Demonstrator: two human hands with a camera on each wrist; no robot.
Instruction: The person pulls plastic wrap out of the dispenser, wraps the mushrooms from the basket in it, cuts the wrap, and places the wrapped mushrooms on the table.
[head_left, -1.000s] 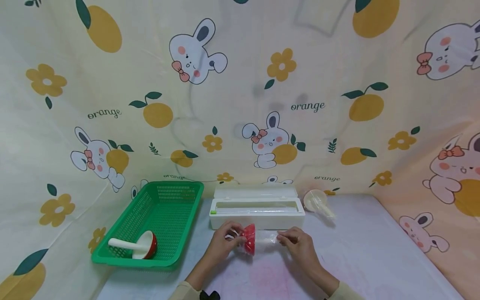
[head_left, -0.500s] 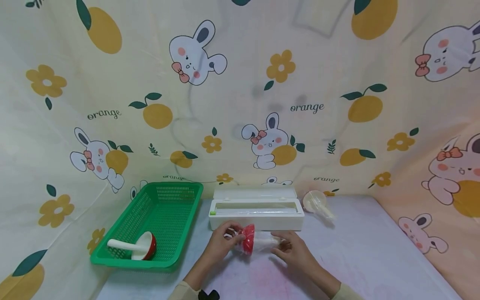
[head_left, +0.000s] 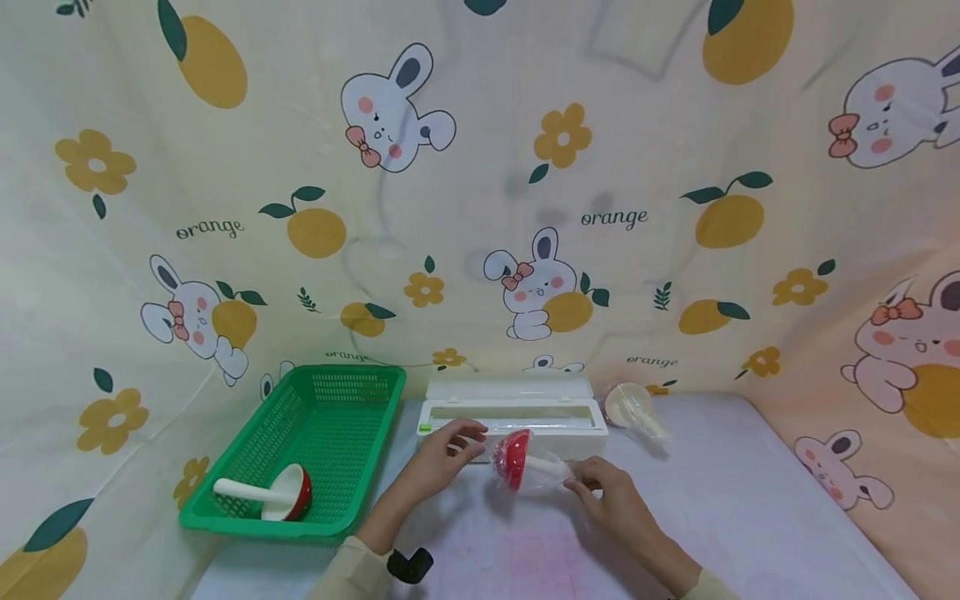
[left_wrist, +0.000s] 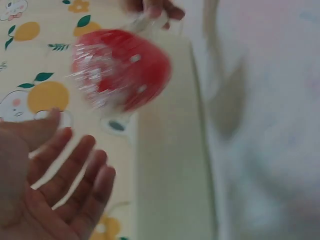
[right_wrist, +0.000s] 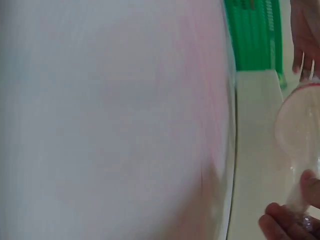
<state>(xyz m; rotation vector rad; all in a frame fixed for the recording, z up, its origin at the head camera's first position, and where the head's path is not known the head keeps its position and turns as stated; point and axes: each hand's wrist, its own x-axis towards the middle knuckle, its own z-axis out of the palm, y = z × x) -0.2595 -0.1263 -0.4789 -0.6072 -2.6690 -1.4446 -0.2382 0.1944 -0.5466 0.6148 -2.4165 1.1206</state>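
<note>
A mushroom-shaped piece (head_left: 513,460) with a red, white-dotted cap and a white stem is wrapped in clear film. My right hand (head_left: 609,493) pinches the film-covered end of the stem, holding the piece raised in front of a white cling film dispenser (head_left: 517,446). In the left wrist view the glossy red cap (left_wrist: 132,70) faces that camera, film creased over its dome. My left hand (head_left: 442,460) is just left of the cap, apart from it, its fingers loosely spread. The right wrist view shows the cap's pale underside (right_wrist: 295,125) above the right thumb.
On the left lies a green basket (head_left: 367,450) holding an unwrapped mushroom-shaped piece (head_left: 273,493). Another film-wrapped one (head_left: 633,408) lies right of the dispenser, whose lid (head_left: 510,385) stands open. A patterned curtain (head_left: 465,200) hangs behind the table (head_left: 720,517).
My left hand has let go of the cap and moved up and left. My right hand has shifted slightly right, and the wrapped piece is lifted and tilted, cap end higher.
</note>
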